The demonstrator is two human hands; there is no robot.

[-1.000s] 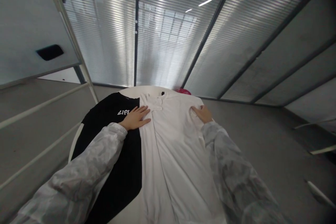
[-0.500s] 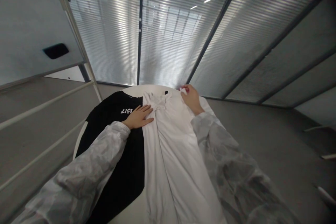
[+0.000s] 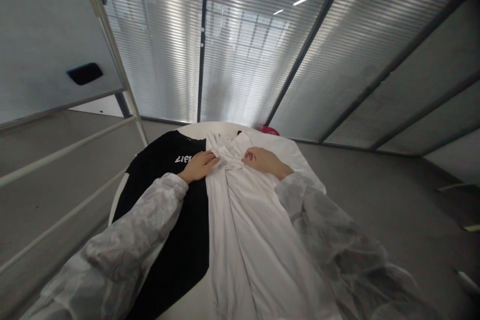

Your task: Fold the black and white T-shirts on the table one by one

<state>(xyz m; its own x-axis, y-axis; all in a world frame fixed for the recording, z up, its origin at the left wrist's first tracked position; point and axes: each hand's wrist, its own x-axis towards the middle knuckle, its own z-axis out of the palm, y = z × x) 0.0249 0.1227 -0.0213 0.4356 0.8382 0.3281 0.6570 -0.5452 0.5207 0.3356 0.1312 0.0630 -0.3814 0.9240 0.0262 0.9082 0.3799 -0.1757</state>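
The left sleeve [image 3: 112, 245] is long and loose, pale grey and whitish, with soft-edged blotches like camouflage. The right sleeve [image 3: 333, 235] has the same mottling but looks darker toward its lower end. The cloth creases heavily, the left cuff [image 3: 177, 185] is gathered, and the left hand [image 3: 198, 166] and right hand [image 3: 265, 161] are bare.

A table [image 3: 193, 304] bears black and white clothing [image 3: 258, 230]

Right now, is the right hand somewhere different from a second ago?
Yes, leftward: the right hand sat right of the pinkish-red object; now it reaches past that object's left side, over the white garment.
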